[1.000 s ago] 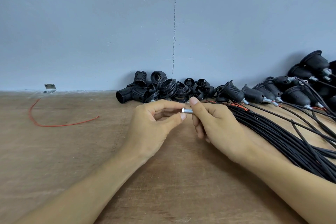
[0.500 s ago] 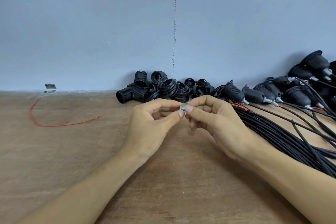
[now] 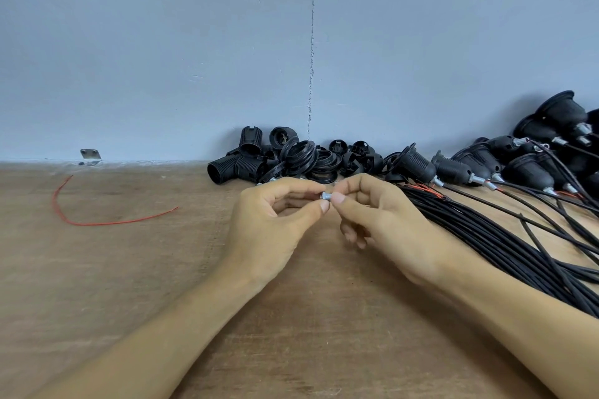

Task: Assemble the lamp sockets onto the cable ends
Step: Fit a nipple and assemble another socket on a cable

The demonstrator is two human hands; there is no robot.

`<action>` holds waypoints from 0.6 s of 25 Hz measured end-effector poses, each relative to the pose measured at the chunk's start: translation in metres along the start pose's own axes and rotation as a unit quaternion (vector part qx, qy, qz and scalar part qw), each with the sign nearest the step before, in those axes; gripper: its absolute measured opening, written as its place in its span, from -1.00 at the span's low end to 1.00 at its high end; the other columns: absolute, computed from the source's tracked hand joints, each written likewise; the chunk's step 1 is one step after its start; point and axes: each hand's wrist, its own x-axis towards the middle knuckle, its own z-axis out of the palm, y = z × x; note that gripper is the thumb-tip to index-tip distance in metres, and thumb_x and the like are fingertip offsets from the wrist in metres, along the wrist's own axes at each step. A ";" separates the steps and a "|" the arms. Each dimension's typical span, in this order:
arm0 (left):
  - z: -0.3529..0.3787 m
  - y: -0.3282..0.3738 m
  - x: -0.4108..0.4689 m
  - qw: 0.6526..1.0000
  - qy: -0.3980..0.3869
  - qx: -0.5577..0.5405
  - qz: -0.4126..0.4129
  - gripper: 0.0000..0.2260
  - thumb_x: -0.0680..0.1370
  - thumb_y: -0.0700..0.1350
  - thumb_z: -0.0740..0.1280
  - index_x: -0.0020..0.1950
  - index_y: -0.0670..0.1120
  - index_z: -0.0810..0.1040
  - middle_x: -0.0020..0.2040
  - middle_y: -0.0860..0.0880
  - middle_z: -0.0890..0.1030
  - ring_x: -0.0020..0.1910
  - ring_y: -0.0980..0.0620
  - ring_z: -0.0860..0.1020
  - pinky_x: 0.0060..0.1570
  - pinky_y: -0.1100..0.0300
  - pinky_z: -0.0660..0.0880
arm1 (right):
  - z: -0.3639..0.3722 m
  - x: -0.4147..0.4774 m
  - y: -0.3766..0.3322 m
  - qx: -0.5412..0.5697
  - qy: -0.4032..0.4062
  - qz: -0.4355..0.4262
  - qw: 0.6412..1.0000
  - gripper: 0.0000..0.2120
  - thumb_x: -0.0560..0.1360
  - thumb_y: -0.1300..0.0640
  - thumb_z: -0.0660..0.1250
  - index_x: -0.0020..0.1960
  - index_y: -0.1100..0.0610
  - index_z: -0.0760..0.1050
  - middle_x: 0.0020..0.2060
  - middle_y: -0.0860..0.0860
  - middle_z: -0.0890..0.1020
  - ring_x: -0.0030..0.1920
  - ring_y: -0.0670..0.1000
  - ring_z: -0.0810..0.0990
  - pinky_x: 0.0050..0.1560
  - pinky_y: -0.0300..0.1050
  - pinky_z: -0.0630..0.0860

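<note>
Head view: the left hand (image 3: pixel 275 220) and right hand (image 3: pixel 382 217) are both pinching a small metal fitting (image 3: pixel 326 196) between fingertips, above the wooden surface (image 3: pixel 162 269). Loose lamp sockets (image 3: pixel 259 159) are lying by the wall, black cables (image 3: pixel 486 236) are sprawling right.

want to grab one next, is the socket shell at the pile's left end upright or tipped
Tipped: the socket shell lies on its side, round mouth facing left.
</note>
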 end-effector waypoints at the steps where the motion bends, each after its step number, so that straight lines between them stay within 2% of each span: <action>1: 0.000 0.000 0.000 1.000 0.000 0.007 0.005 -0.74 0.47 -0.29 0.53 -0.03 0.09 0.74 -0.10 0.07 0.75 -0.05 0.10 0.72 -0.02 0.33 0.58 | 0.001 0.001 0.000 -0.023 0.008 0.014 1.000 -0.66 0.64 -0.07 0.23 -0.17 0.14 0.51 -0.45 -0.04 0.49 -0.49 -0.06 0.39 -0.49 -0.26 0.31; 3: 0.003 0.001 -0.001 1.000 -0.009 0.021 0.012 -0.69 0.47 -0.29 0.53 -0.05 0.15 0.74 -0.11 0.09 0.75 -0.07 0.11 0.71 -0.02 0.34 0.58 | 0.001 0.002 0.001 -0.051 0.022 0.047 0.997 -0.44 0.63 -0.24 0.10 -0.21 0.21 0.53 -0.45 0.03 0.48 -0.53 -0.07 0.35 -0.51 -0.28 0.28; 4: 0.004 0.001 -0.002 0.999 -0.013 0.027 0.012 -0.66 0.47 -0.30 0.52 -0.06 0.19 0.73 -0.11 0.10 0.75 -0.08 0.12 0.71 -0.03 0.34 0.58 | 0.000 0.002 0.000 -0.045 0.020 0.051 0.998 -0.43 0.63 -0.23 0.09 -0.15 0.25 0.54 -0.40 0.06 0.50 -0.54 -0.06 0.34 -0.52 -0.27 0.27; 6: 0.003 0.001 -0.002 0.999 -0.006 0.037 0.009 -0.66 0.47 -0.30 0.53 -0.07 0.19 0.73 -0.12 0.11 0.74 -0.09 0.13 0.70 -0.05 0.34 0.58 | 0.000 0.000 -0.002 -0.010 0.003 0.028 1.000 -0.67 0.65 -0.06 0.21 -0.02 0.22 0.51 -0.31 0.05 0.52 -0.51 -0.05 0.33 -0.52 -0.27 0.25; 7: 0.002 0.000 -0.001 0.999 -0.001 0.039 0.007 -0.68 0.47 -0.29 0.53 -0.06 0.17 0.73 -0.12 0.10 0.74 -0.08 0.13 0.70 -0.04 0.33 0.58 | 0.000 0.000 -0.002 -0.004 -0.004 0.017 1.000 -0.77 0.64 0.03 0.26 -0.01 0.20 0.50 -0.30 0.04 0.51 -0.50 -0.06 0.33 -0.51 -0.27 0.25; 8: 0.001 0.000 -0.001 0.999 -0.001 0.042 0.009 -0.71 0.47 -0.28 0.54 -0.05 0.15 0.73 -0.10 0.09 0.74 -0.06 0.12 0.70 -0.02 0.31 0.59 | 0.000 0.000 -0.001 -0.001 -0.009 0.014 1.000 -0.80 0.64 0.06 0.27 -0.05 0.19 0.49 -0.32 0.03 0.50 -0.50 -0.08 0.32 -0.51 -0.28 0.24; 12: 0.001 -0.001 -0.002 0.998 -0.011 0.064 0.009 -0.72 0.47 -0.22 0.55 0.06 0.13 0.69 -0.06 0.13 0.74 -0.04 0.14 0.70 0.01 0.28 0.60 | 0.000 0.002 0.000 0.026 -0.005 0.037 0.999 -0.64 0.64 -0.08 0.20 -0.17 0.16 0.49 -0.44 -0.02 0.41 -0.53 -0.10 0.25 -0.53 -0.29 0.20; 15: -0.003 -0.005 0.001 0.996 0.051 0.068 -0.039 -0.74 0.50 -0.20 0.53 0.08 0.13 0.66 -0.12 0.11 0.73 -0.15 0.15 0.69 -0.04 0.17 0.62 | 0.001 0.001 -0.002 0.033 0.000 0.023 0.999 -0.60 0.61 -0.14 0.22 -0.27 0.10 0.50 -0.48 -0.05 0.40 -0.54 -0.11 0.25 -0.53 -0.31 0.23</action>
